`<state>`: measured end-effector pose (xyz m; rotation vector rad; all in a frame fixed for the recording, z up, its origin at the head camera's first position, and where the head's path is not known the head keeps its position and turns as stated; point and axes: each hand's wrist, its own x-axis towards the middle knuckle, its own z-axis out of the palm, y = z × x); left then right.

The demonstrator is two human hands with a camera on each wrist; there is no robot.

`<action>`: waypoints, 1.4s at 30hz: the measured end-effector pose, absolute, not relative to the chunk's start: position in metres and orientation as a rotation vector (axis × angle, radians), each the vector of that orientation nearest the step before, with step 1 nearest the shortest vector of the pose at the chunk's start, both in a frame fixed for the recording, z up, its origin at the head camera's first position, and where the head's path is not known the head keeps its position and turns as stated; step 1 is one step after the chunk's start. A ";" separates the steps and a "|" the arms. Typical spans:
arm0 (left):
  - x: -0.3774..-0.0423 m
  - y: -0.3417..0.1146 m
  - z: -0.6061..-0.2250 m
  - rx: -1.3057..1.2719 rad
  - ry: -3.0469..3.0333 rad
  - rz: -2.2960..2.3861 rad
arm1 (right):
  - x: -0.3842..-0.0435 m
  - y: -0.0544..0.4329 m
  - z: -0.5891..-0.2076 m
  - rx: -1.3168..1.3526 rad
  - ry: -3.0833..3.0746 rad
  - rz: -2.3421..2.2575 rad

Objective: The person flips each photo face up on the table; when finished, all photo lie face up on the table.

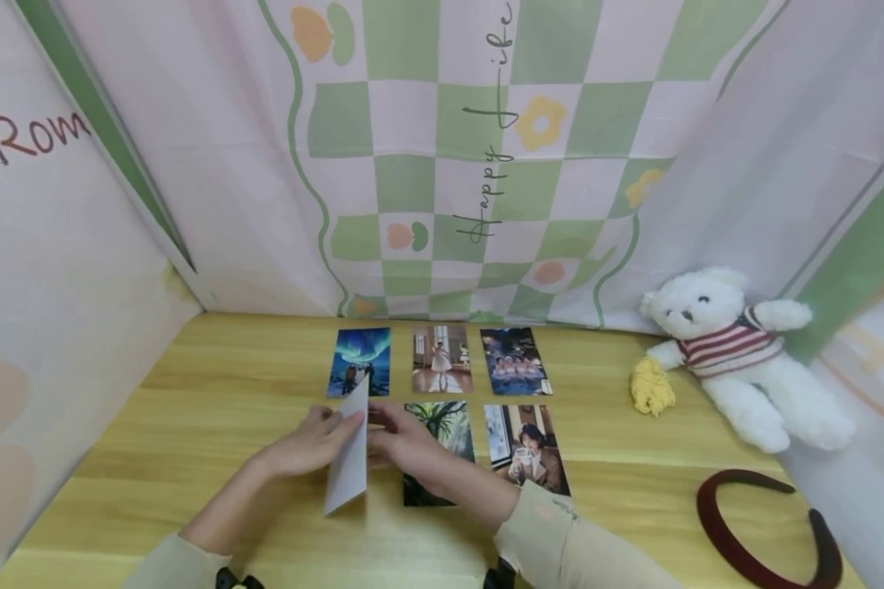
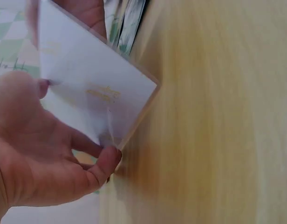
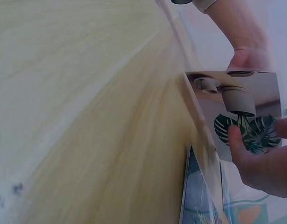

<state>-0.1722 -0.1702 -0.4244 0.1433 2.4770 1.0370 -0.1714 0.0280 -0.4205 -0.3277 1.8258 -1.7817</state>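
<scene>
A photo card (image 1: 351, 458) stands tilted above the table between the two hands. Its white back, with small gold lettering, faces left; the picture side (image 3: 239, 100) shows potted plants with split green leaves. My left hand (image 1: 305, 442) grips the card from the white side, fingertips at its edges in the left wrist view. From the picture side my right hand (image 1: 412, 446) holds it, with one fingertip on the printed leaves. Under the right forearm lies a jungle photo card (image 1: 442, 421), partly covered. Beside it is a card of a person with a cup (image 1: 526, 450).
Farther back lie three photo cards: an aurora scene (image 1: 361, 348), a dancer in white (image 1: 440, 360) and bathers at night (image 1: 516, 360). To the right are a white teddy bear (image 1: 737, 352), a yellow yarn bundle (image 1: 651, 386) and a dark red headband (image 1: 729, 532).
</scene>
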 end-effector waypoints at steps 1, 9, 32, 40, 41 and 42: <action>-0.172 -0.169 -0.425 0.133 2.465 1.064 | -0.171 0.027 -0.420 -0.327 1.809 -1.776; -0.175 -0.172 -0.423 0.039 2.220 1.449 | -0.168 0.021 -0.421 -0.413 1.756 -1.720; -0.175 -0.217 -0.436 0.116 1.746 1.918 | -0.159 0.024 -0.429 -0.995 2.177 -1.162; -0.174 -0.223 -0.442 0.106 1.765 1.912 | -0.155 0.028 -0.430 -1.112 2.477 -0.617; -0.174 -0.223 -0.443 0.106 1.780 1.904 | -0.154 0.028 -0.430 -1.123 2.493 -0.571; -0.174 -0.222 -0.444 0.099 1.800 1.894 | -0.154 0.028 -0.431 -1.136 2.507 -0.533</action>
